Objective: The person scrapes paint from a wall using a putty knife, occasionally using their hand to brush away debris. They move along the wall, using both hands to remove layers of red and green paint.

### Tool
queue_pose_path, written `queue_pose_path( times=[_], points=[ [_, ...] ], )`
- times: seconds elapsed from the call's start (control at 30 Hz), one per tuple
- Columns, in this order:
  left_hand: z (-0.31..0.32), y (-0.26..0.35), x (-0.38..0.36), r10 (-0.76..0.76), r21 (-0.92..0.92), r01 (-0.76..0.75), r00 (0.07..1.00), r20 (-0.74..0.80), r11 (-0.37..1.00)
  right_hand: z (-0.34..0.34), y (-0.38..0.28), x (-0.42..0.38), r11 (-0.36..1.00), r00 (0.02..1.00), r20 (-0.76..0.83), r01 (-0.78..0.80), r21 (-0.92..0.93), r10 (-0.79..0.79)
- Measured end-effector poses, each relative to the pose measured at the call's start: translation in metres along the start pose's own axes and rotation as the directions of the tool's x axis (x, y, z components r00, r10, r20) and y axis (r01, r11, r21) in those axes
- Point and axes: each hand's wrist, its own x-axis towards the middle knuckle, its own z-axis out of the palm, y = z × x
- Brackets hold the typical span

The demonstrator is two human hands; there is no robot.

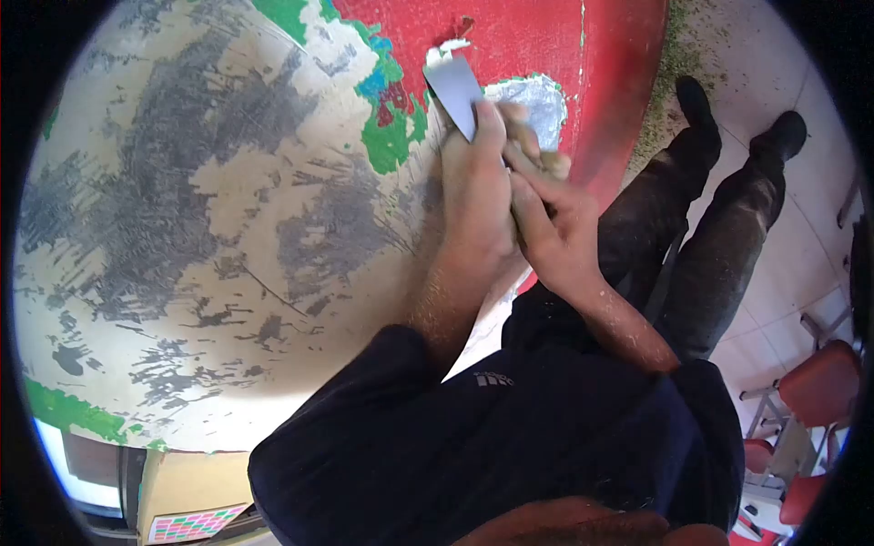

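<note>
A scraper (452, 94) with a broad grey metal blade lies with its front edge against the red paint (537, 36) of a large curved surface. My left hand (478, 187) is closed around it, the thumb lying along the blade. Close beside it, my right hand (557, 218) is also closed, its fingers wrapped at the handle end. Both hands hide the handle. A whitish curl of loosened paint (446, 50) sits at the blade's edge. Just beyond my fingers shows a pale bare patch (537, 102) within the red.
Scraped beige and grey surface (246, 200) spreads left, with green paint remnants (387, 141) along the red border. Paint flakes (669, 73) litter the tiled floor (751, 64) near my feet. Red chairs (819, 384) stand at lower right. A box with a coloured grid label (200, 523) is lower left.
</note>
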Motion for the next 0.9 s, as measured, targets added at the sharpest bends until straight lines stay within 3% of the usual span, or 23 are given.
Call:
queue_pose_path(
  times=[0.03,0.1,0.17,0.23,0.3,0.37,0.43,0.47,0.57,0.63,0.67,0.77,0.8,0.9],
  points=[
    [-0.002,-0.003,-0.004,-0.027,0.028,0.027,1.000,-0.004,0.999,0.002,-0.006,0.000,0.996,0.997,0.025,-0.076,0.047,0.075],
    [-0.002,0.003,-0.004,-0.049,0.104,0.048,0.999,0.009,0.993,0.001,0.000,-0.002,0.998,0.998,-0.005,0.059,-0.012,-0.059],
    [0.004,0.002,0.001,-0.055,0.041,0.055,0.998,0.003,0.998,-0.008,0.005,-0.012,0.997,0.998,-0.016,0.060,-0.040,-0.061],
    [0.009,-0.004,-0.003,-0.090,-0.047,0.089,0.996,-0.014,0.995,-0.007,-0.006,-0.002,0.982,0.998,-0.024,0.055,-0.180,-0.060],
    [0.010,0.001,0.009,-0.012,-0.047,0.016,0.997,0.078,0.999,-0.003,-0.020,0.016,0.971,0.994,-0.054,0.084,-0.225,-0.098],
    [0.005,0.004,0.015,0.006,0.026,-0.009,0.993,0.116,1.000,0.000,-0.011,0.010,0.930,0.974,-0.061,0.191,-0.314,-0.220],
    [-0.003,-0.003,0.006,-0.072,0.011,0.071,0.993,0.093,0.997,0.000,0.003,-0.008,0.864,0.941,-0.062,0.276,-0.422,-0.331],
    [-0.005,-0.004,0.006,-0.089,0.024,0.088,0.993,0.080,0.996,0.000,0.007,-0.008,0.872,0.937,-0.057,0.297,-0.390,-0.345],
    [0.013,0.012,0.016,-0.042,0.040,0.040,0.998,0.044,0.998,0.000,-0.023,0.020,0.944,0.985,-0.063,0.133,-0.302,-0.159],
    [0.032,0.028,0.023,0.033,0.113,-0.036,0.999,0.026,0.993,-0.001,-0.028,0.021,0.920,0.993,-0.083,0.040,-0.391,-0.078],
    [0.022,0.019,0.023,-0.006,0.065,0.001,0.997,0.082,0.998,-0.003,-0.031,0.021,0.900,0.994,-0.095,-0.002,-0.435,-0.044],
    [0.004,0.000,0.001,-0.177,0.002,0.177,0.984,0.002,0.984,0.000,-0.010,0.000,0.872,0.946,-0.067,0.263,-0.414,-0.317],
    [0.008,0.006,0.003,-0.144,0.032,0.144,0.990,0.006,0.989,0.002,-0.016,0.002,0.858,0.953,-0.069,0.233,-0.458,-0.296],
    [0.027,0.032,0.014,-0.038,0.122,0.036,0.999,0.007,0.992,0.001,-0.034,0.035,0.907,0.961,-0.074,0.223,-0.357,-0.266]
  ],
)
